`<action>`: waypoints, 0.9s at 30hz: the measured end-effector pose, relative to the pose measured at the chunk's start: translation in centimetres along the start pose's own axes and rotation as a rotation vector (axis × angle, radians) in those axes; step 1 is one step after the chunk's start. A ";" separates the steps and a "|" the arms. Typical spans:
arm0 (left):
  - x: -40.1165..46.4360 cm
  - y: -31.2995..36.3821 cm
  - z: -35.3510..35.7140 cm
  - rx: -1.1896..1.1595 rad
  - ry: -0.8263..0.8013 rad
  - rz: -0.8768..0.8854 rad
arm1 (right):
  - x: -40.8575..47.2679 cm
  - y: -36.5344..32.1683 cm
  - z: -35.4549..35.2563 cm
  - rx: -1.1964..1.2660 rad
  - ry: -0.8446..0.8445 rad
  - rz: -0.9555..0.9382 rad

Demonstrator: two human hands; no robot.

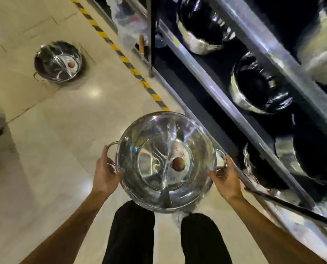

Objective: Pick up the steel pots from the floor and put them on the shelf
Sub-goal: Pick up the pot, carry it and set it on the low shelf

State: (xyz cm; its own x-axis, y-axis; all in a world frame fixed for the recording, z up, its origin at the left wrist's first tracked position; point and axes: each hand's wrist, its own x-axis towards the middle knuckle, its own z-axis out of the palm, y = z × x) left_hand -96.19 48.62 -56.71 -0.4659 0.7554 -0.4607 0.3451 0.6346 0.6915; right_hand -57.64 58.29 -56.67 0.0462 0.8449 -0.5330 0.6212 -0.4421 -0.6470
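Note:
A large steel pot (155, 149) wrapped in clear plastic, with a lid and brown knob inside, hangs above the floor in front of my legs. My left hand (106, 172) grips its left wire handle and my right hand (226, 178) grips its right handle. A second steel pot (57, 61), also wrapped, stands on the floor at the upper left. The metal shelf (212, 92) runs along the right, just beside the held pot.
Several wrapped steel pots (200, 25) sit on the shelf's lower level. A yellow-and-black striped tape line (120, 54) runs along the floor by the shelf. A clear plastic bag (128, 29) lies near the shelf's upright post. My dark trouser legs show below.

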 end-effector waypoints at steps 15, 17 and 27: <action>17.4 -9.9 22.8 -0.047 0.041 0.149 | 18.4 18.7 9.6 0.241 0.239 -0.010; 19.7 -9.9 26.0 -0.059 0.090 0.174 | 21.6 20.4 9.5 0.285 0.264 -0.012; 32.2 -5.1 36.6 -0.243 0.248 0.410 | 39.0 23.0 6.8 0.429 0.451 -0.190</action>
State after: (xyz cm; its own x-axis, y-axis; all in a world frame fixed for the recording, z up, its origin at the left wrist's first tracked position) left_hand -83.11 75.73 -95.45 -0.5213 0.8534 -0.0003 0.3546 0.2170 0.9095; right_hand -46.87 79.04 -96.08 0.3480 0.9226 -0.1666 0.2879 -0.2743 -0.9176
